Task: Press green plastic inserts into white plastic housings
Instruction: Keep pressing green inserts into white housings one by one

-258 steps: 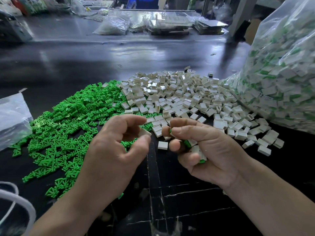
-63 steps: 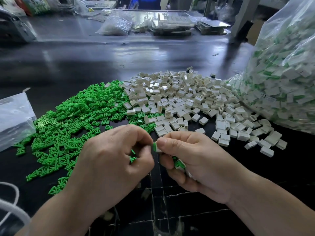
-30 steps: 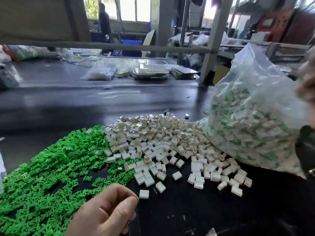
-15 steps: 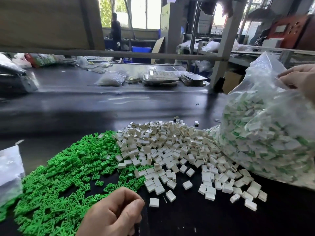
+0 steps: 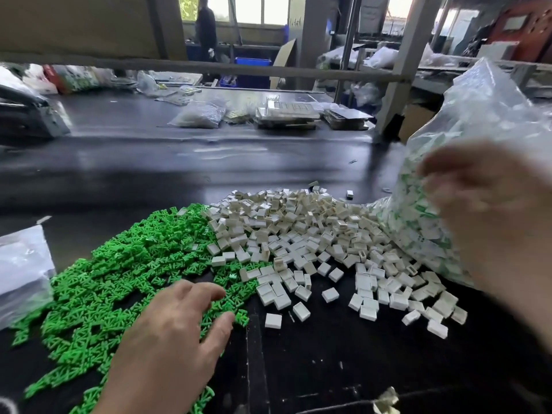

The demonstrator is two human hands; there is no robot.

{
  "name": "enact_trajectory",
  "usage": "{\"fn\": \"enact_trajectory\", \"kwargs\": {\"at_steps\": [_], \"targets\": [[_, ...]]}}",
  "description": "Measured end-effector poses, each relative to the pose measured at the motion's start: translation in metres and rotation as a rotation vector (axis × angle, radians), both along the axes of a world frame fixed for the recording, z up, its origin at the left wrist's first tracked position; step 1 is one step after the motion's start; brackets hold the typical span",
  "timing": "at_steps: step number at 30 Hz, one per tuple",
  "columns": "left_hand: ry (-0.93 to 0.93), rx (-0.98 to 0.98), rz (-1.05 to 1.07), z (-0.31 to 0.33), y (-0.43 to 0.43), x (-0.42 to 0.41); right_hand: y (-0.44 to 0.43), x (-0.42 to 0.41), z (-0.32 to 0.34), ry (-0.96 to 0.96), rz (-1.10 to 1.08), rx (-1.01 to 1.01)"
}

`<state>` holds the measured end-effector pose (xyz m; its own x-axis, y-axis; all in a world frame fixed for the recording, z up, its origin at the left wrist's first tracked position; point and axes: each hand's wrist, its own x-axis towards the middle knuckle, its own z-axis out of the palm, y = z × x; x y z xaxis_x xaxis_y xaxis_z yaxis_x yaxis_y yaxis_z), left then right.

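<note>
left hand (image 5: 176,333) is hovering low over the near edge of the green inserts (image 5: 119,264), fingers straight and loosely spread, thumb standing apart. nothing is showing in its grip. the fingertips are lying among the pieces, and contact with any single piece is not readable. the wrist is running out at the lower frame edge.

right hand (image 5: 493,210) is hanging in front of the large clear bag (image 5: 484,115) and is heavily blurred. the fingers are smearing together, so i cannot tell whether it is wide, curled or holding anything. it appears to be close against the bag's film.

the green inserts are lying in a loose heap on the dark table (image 5: 149,168), left of centre. the white housings (image 5: 298,231) are lying heaped just beside them to the right, the two heaps mixing slightly along their border. the housings are running up against the bag's bulge. the bag is holding white-and-green pieces, and its right side is being cut off by the frame.

a smaller clear bag (image 5: 21,264) is lying at the left edge, partly cut off, contents not legible.
</note>
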<state>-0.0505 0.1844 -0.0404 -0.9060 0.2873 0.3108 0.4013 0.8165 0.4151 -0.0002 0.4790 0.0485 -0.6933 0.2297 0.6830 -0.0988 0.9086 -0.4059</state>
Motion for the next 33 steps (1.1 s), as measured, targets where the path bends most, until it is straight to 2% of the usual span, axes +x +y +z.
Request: {"fn": "enact_trajectory", "kwargs": {"at_steps": [2, 4, 6, 10, 17, 21, 26, 33], "targets": [[0.015, -0.239, 0.038, -0.006, -0.003, -0.006, -0.034, -0.006, -0.025, -0.345, 0.182, 0.221], [-0.017, -0.388, 0.078, -0.008, -0.007, -0.010, -0.069, -0.003, -0.061, -0.706, 0.274, 0.342], [-0.042, -0.446, 0.067, -0.008, -0.006, -0.011, -0.083, -0.010, -0.081, -0.801, 0.247, 0.446], [-0.047, -0.491, 0.012, -0.012, -0.002, -0.012, -0.104, -0.025, -0.089, -0.798, 0.271, 0.426], [0.088, -0.408, -0.159, -0.021, 0.005, -0.016, -0.111, -0.030, -0.095, -0.738, 0.307, 0.401], [0.109, -0.360, -0.163, -0.022, 0.006, -0.015, -0.107, -0.024, -0.095, -0.695, 0.316, 0.344], [0.101, -0.350, -0.161, -0.022, 0.012, -0.015, -0.107, -0.018, -0.100, -0.586, 0.343, 0.169], [0.159, -0.306, -0.307, -0.026, 0.012, -0.017, -0.098, -0.025, -0.108, -0.628, 0.437, -0.260]]}}
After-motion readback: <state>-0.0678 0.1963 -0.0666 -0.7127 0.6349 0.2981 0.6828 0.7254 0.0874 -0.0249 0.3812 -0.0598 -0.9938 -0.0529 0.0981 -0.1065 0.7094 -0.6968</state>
